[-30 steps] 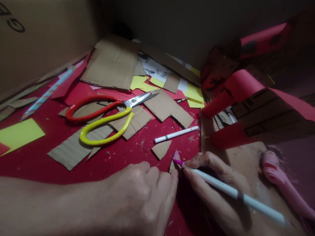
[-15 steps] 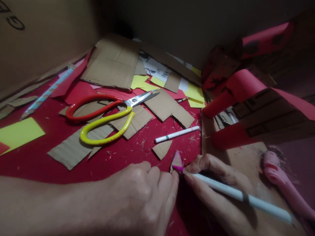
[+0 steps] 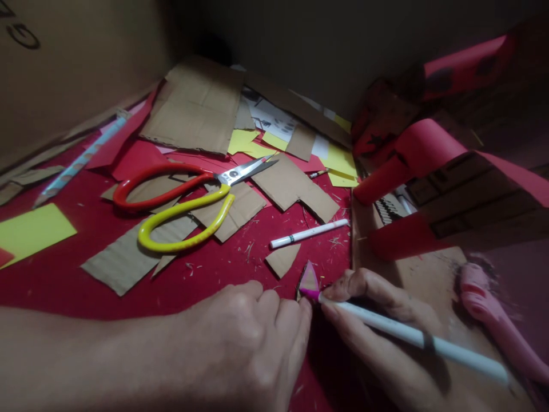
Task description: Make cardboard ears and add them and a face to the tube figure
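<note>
Right hand (image 3: 377, 346) holding marker (image 3: 386, 325), pink tip (image 3: 311, 294) on cardboard piece (image 3: 308, 280): visible edges pink, centre bare; left hand (image 3: 261, 335) curled against it, grip unclear.

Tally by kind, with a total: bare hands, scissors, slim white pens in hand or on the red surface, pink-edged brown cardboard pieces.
Bare hands: 2, left hand and right hand
Slim white pens: 2, magenta-tipped pen and loose pen
Metal scissors with red and yellow handles: 1
Small pointed brown cardboard piece with pink edging: 1
Total: 6
</note>
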`<state>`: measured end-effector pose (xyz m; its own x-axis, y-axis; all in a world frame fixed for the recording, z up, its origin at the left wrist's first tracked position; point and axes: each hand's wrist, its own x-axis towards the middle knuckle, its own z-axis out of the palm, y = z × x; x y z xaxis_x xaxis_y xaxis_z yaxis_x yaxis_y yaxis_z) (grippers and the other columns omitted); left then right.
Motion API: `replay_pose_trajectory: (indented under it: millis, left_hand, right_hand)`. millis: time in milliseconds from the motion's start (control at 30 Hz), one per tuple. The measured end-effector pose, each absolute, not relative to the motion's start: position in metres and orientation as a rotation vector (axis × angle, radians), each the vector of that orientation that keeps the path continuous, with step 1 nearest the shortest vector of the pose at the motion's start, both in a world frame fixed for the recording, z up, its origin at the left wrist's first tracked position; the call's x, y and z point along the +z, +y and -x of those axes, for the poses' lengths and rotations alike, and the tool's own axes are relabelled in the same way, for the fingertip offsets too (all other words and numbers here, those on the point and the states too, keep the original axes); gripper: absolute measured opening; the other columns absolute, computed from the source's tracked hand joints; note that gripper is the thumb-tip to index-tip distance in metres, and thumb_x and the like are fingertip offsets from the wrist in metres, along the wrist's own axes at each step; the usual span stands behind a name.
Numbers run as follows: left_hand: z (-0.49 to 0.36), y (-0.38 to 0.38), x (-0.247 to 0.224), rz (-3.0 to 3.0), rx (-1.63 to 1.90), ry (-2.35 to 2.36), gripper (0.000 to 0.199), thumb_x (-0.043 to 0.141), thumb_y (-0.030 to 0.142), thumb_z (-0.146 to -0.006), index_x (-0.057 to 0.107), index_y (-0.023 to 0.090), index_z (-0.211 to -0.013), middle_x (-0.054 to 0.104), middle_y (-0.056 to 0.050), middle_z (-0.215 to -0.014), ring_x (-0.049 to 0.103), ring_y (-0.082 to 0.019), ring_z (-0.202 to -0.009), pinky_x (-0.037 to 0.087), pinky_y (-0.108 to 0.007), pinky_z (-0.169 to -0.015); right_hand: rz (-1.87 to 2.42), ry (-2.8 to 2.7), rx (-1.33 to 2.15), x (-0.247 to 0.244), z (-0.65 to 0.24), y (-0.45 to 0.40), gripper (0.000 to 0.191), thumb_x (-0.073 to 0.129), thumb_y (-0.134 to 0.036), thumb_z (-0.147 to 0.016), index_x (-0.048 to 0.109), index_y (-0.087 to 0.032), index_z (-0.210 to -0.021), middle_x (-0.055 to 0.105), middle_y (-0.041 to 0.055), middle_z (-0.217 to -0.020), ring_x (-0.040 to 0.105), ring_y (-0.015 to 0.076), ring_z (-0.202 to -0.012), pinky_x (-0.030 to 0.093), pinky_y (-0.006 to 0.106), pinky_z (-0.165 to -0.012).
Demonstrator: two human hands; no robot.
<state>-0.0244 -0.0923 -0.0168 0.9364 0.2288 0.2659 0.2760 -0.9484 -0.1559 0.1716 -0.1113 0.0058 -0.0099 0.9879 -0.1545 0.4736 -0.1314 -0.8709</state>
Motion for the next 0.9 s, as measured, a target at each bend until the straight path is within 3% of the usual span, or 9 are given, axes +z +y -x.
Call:
replay_pose_trajectory:
  millis: [167,300,433,633,767,900]
  left_hand:
    - [0.024,-0.091,-0.012,2.864,-0.306,-0.339,0.043,0.047,0.025,-0.079,0.065,0.008,-0.115,0.070,-0.019,-0.094,0.063,-0.028,-0.065,0.050,-0.038,-0.044]
    - [0.024,-0.089,-0.007,2.934,-0.285,-0.375,0.038,0.050,0.024,-0.081,0.067,0.009,-0.111,0.071,-0.016,-0.089,0.063,-0.025,-0.065,0.052,-0.037,-0.048]
    - [0.023,-0.089,-0.008,2.954,-0.404,-0.419,0.034,0.046,0.021,-0.084,0.068,0.008,-0.106,0.070,-0.015,-0.084,0.064,-0.026,-0.064,0.055,-0.041,-0.052]
    - [0.023,-0.088,-0.009,2.924,-0.343,-0.389,0.038,0.045,0.019,-0.084,0.064,0.008,-0.115,0.071,-0.016,-0.088,0.065,-0.027,-0.068,0.055,-0.039,-0.051]
    - [0.024,-0.086,-0.005,2.906,-0.335,-0.404,0.039,0.043,0.018,-0.087,0.062,0.008,-0.120,0.072,-0.015,-0.089,0.067,-0.026,-0.070,0.055,-0.038,-0.053]
    - [0.027,-0.081,-0.002,2.889,-0.589,-0.544,0.033,0.037,0.012,-0.092,0.066,0.010,-0.108,0.072,-0.011,-0.091,0.067,-0.023,-0.073,0.054,-0.036,-0.058]
  right_hand:
    - [1.693,-1.482,0.960,0.007,-0.172,-0.110,0.013,0.066,-0.033,-0.079,0.064,-0.023,-0.070,0.062,-0.0016,-0.056,0.051,0.0120,-0.049,0.040,0.021,-0.046]
    - [1.671,-1.674,1.106,0.019,-0.174,-0.107,0.014,0.064,-0.031,-0.082,0.064,-0.022,-0.071,0.064,0.0000,-0.059,0.057,0.0144,-0.053,0.046,0.022,-0.050]
    - [1.714,-1.560,1.134,0.018,-0.174,-0.109,0.016,0.066,-0.034,-0.080,0.064,-0.021,-0.070,0.067,0.0017,-0.061,0.057,0.0141,-0.052,0.043,0.022,-0.046]
    - [1.618,-1.452,1.159,0.008,-0.176,-0.109,0.018,0.069,-0.035,-0.079,0.064,-0.021,-0.069,0.063,0.0006,-0.056,0.056,0.0148,-0.050,0.043,0.023,-0.044]
    - [1.665,-1.309,1.127,0.006,-0.178,-0.110,0.017,0.073,-0.032,-0.077,0.062,-0.022,-0.068,0.067,0.0022,-0.063,0.060,0.0160,-0.054,0.046,0.024,-0.047]
    - [1.663,-1.150,1.109,0.004,-0.178,-0.112,0.017,0.074,-0.033,-0.077,0.061,-0.024,-0.071,0.059,-0.0011,-0.055,0.055,0.0150,-0.050,0.040,0.023,-0.042]
